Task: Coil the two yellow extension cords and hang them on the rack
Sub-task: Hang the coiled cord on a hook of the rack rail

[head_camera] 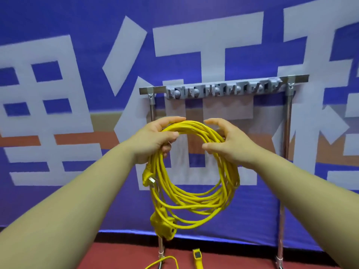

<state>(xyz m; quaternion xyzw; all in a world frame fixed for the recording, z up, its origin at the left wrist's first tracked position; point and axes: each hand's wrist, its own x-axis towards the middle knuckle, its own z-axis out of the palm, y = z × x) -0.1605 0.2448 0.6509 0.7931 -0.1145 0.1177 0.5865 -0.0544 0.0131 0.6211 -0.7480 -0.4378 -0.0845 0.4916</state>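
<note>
A coiled yellow extension cord (pixel 194 199) hangs as a round loop in front of me, with its plug (pixel 148 178) and socket end (pixel 164 228) dangling on the left side. My left hand (pixel 155 138) grips the coil's top left. My right hand (pixel 227 140) holds the top right strands between thumb and fingers. Behind the coil stands the metal rack (pixel 287 133), with a grey hook rail (pixel 223 90) along its top bar, above my hands. A second yellow cord (pixel 167 262) lies uncoiled on the floor by the rack's left foot.
A blue banner (pixel 58 94) with large white characters covers the wall behind the rack. The floor (pixel 120 257) is red. A yellow socket end (pixel 197 258) lies on the floor between the rack's legs.
</note>
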